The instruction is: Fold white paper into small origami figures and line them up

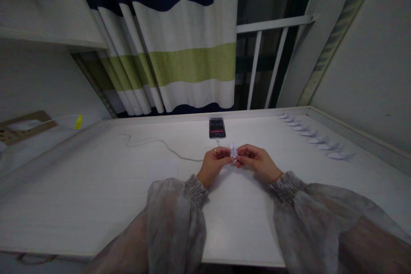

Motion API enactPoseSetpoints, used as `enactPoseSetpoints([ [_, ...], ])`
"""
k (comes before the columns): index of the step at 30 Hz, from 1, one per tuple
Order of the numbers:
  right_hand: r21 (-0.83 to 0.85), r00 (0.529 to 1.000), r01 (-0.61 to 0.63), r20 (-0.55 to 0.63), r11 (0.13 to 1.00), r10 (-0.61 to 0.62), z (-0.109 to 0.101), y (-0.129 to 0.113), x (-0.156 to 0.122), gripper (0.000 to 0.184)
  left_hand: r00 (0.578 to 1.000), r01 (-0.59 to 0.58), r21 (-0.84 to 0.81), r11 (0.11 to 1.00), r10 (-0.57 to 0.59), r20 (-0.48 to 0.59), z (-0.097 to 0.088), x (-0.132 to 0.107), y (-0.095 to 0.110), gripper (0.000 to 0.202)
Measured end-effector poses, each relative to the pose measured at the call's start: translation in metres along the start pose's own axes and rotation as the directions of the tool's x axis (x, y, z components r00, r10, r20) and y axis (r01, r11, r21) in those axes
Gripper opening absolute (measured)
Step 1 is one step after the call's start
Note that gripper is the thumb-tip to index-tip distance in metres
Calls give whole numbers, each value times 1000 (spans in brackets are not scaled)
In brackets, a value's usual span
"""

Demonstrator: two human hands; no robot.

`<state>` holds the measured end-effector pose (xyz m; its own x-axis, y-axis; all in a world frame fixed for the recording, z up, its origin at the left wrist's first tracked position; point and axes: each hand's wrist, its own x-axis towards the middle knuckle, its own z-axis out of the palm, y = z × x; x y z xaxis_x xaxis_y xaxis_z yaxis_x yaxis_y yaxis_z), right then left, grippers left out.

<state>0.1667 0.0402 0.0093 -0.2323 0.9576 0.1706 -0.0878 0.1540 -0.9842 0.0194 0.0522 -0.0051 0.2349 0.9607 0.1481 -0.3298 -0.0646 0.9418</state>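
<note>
Between my two hands, above the middle of the white desk [237,218], is a small piece of folded white paper [233,150] with a pointed top. My left hand [214,163] pinches its left side; a ring shows on one finger. From the other side my right hand [258,162] pinches the paper with thumb and fingers. The fingertips partly hide its lower part. Farther right on the desk lies a slanting row of several folded white paper cranes [316,140].
A phone [217,128] lies beyond my hands, with a white cable [167,143] running left. A pale paper sheet [163,170] lies left of my left hand. Behind the desk hang a striped curtain [192,64] and a white window rail [276,23]. A socket board [25,126] is at the left wall.
</note>
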Motion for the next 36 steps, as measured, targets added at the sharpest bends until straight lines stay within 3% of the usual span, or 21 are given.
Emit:
enactPoseSetpoints([
  [15, -100, 996, 72, -40, 992, -77, 5, -2, -4, 12, 999, -20, 3, 1000, 20, -39, 4, -3, 4, 11],
  [22, -99, 990, 140, -14, 985, -142, 4, -3, -4, 4, 999, -31, -33, 999, 32, 17, 3, -2, 3, 11],
  [32, -104, 985, 170, 9, 980, -170, 1, -2, -5, 7, 996, -64, -24, 998, 66, 66, -1, -2, 4, 8],
  [36, -130, 987, 160, 28, 978, -158, 2, -3, -6, 10, 996, -88, 27, 996, 87, 18, 0, -3, 6, 10],
])
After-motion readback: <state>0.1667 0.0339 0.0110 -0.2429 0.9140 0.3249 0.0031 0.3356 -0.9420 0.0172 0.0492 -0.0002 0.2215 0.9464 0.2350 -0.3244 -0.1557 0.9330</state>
